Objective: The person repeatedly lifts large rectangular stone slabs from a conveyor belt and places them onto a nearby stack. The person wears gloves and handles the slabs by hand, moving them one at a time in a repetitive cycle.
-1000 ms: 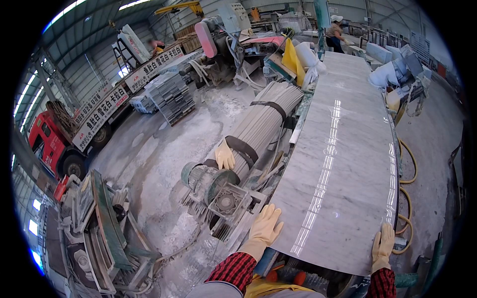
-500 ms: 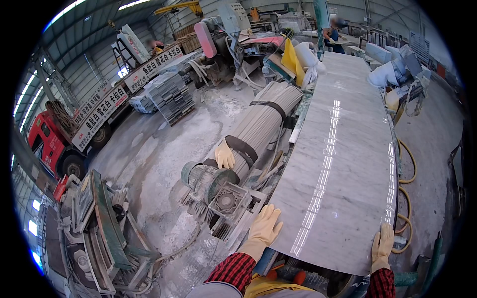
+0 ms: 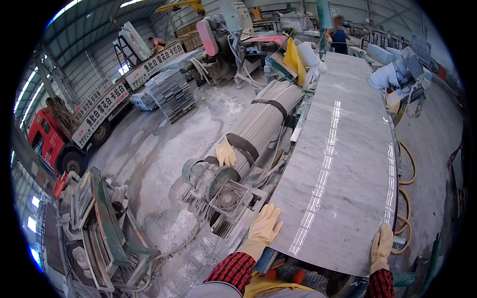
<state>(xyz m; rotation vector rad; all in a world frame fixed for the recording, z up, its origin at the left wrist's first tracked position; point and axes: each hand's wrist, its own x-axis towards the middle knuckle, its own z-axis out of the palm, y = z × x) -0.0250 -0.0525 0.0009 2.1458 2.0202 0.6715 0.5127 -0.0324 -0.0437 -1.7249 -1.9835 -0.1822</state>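
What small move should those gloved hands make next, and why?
Perhaps a gentle, even forward push on the marble slab: the left hand is at its near left corner and the right hand at its near right corner, so both sides could move together.

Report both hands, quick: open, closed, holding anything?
Left hand: open, laid at the near left corner of the grey-white slab.
Right hand: open, laid against the slab's right edge, by the near corner.

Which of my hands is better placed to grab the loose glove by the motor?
Likely your left hand: it's nearer the loose glove, while your right hand is across the slab, at its right edge.
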